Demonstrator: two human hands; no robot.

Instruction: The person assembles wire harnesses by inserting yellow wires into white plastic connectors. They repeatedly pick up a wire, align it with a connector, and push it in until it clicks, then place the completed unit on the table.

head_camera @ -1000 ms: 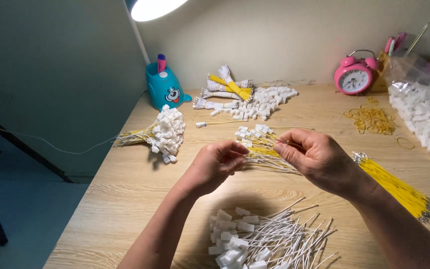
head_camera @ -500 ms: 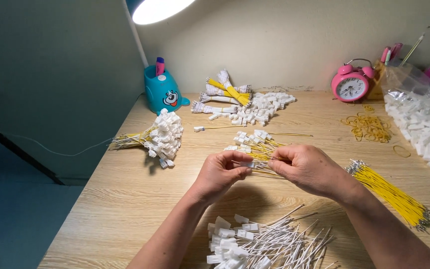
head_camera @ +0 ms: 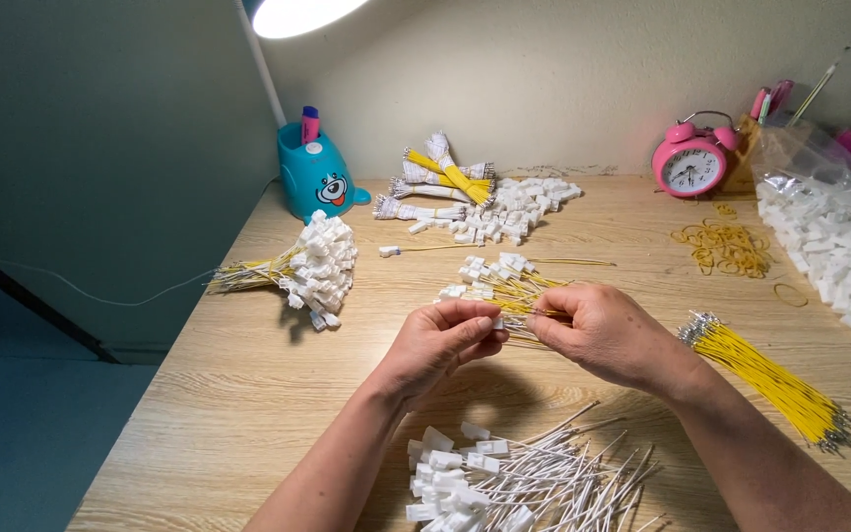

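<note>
My left hand (head_camera: 440, 345) pinches a small white connector between thumb and fingers. My right hand (head_camera: 608, 333) grips a thin yellow wire (head_camera: 522, 310) that runs to that connector. Both hands hover over a loose pile of yellow wires with white connectors (head_camera: 492, 281) on the wooden table (head_camera: 248, 384). Right under my forearms lies a heap of white wires with white connectors (head_camera: 514, 478). A bundle of bare yellow wires (head_camera: 770, 379) lies to the right of my right wrist.
A bunch of finished yellow wires with white plugs (head_camera: 312, 271) lies at left. Behind it stand a teal pen holder (head_camera: 315, 177), tied wire bundles (head_camera: 440, 182) and loose white connectors (head_camera: 509, 207). A pink alarm clock (head_camera: 691, 158), rubber bands (head_camera: 726, 246) and a plastic bag of white connectors (head_camera: 834, 236) sit at right.
My hands have drawn closer together and slightly toward me over the wire pile. The view has shifted a little; nothing else on the table moved.
</note>
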